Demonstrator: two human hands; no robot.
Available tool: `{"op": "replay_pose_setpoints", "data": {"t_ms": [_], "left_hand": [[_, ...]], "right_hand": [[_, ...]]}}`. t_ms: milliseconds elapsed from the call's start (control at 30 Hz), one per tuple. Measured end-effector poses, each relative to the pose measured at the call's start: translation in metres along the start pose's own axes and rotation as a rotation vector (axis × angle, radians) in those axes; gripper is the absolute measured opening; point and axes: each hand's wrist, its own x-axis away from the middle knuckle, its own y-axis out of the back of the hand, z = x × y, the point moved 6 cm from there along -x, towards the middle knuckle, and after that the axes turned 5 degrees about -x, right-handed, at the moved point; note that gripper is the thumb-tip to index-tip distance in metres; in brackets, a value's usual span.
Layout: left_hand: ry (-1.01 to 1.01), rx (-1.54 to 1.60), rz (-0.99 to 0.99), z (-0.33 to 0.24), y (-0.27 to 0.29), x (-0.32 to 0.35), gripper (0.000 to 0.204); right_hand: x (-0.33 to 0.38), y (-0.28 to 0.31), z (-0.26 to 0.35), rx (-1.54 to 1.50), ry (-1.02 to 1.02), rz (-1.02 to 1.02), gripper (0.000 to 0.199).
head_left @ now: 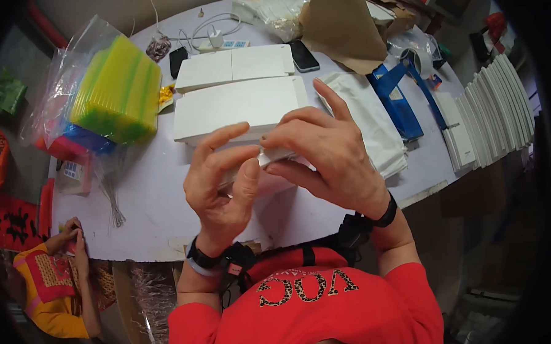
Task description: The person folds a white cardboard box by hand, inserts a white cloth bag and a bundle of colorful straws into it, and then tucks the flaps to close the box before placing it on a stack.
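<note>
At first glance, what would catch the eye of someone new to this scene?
The two hands, left hand and right hand, meet at the centre, gripping a small white folded piece above the white table. To the left a bright yellow-green stack in a clear bag stands out; at the right edge stands a fanned row of white flat boxes.

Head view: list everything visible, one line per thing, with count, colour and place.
flat white cardboard box blanks: two, white, table centre
small white folded card piece: one, pinched between both hands
stack of yellow-green plastic sheets in a clear bag: one, table left
dark smartphones: two, far centre
blue tape dispenser: one, right
row of white folded boxes: many, far right
white round table: one
another person's hands: lower left
left hand: bare, on the card piece
right hand: bare, on the card piece
</note>
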Motion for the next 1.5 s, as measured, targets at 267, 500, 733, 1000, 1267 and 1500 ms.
{"op": "replay_pose_setpoints", "data": {"t_ms": [267, 500, 733, 1000, 1267, 1500], "left_hand": [[0.222, 0.045, 0.072, 0.035, 0.013, 0.005, 0.016], [0.547, 0.676, -0.274, 0.042, -0.032, -0.001, 0.043], [0.309, 0.851, 0.460, -0.019, -0.164, 0.007, 0.040], [0.569, 0.498, 0.826, 0.002, -0.213, 0.041, 0.023], [0.736, 0.327, 0.770, 0.052, -0.197, 0.063, 0.018], [0.816, 0.270, 0.735, 0.075, -0.198, 0.074, 0.018]], "right_hand": [[0.056, 0.028, -0.059, -0.471, -0.244, -0.322, 0.068], [0.229, 0.001, -0.074, -0.784, -0.895, -0.272, 0.050], [0.339, 0.162, -0.046, -0.786, -0.970, -1.109, 0.025], [0.463, 0.325, -0.151, -0.427, -1.010, -1.330, 0.028], [0.507, 0.333, -0.295, -0.442, -1.351, -1.198, 0.038], [0.484, 0.367, -0.292, 0.748, -1.638, -0.706, 0.047]]}}
